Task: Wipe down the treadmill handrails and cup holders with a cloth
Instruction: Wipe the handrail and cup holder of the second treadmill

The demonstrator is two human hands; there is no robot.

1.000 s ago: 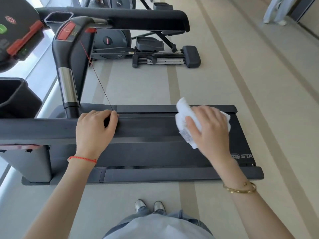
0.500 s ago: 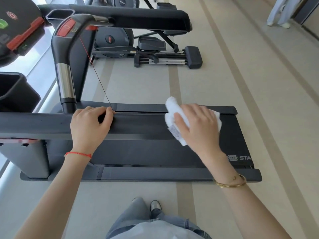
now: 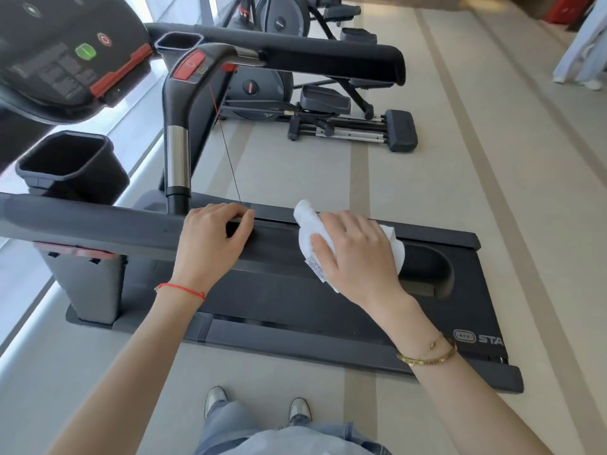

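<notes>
Handrail (image 3: 98, 224) runs left to right across the view; the left hand (image 3: 210, 244) curls over it, while the right hand (image 3: 358, 254) grips a white cloth (image 3: 307, 224) wrapped across it.

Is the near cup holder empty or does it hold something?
Empty: the near cup holder shows only its dark inner walls.

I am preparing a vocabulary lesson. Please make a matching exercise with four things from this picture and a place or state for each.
Things:
1. white cloth
2. left hand
3. black square cup holder
4. thin red string bracelet

Places or states:
A. beside the console
B. on the left wrist
C. under the right hand
D. grips the near dark grey handrail

Pairs: 1-C, 2-D, 3-A, 4-B
</notes>
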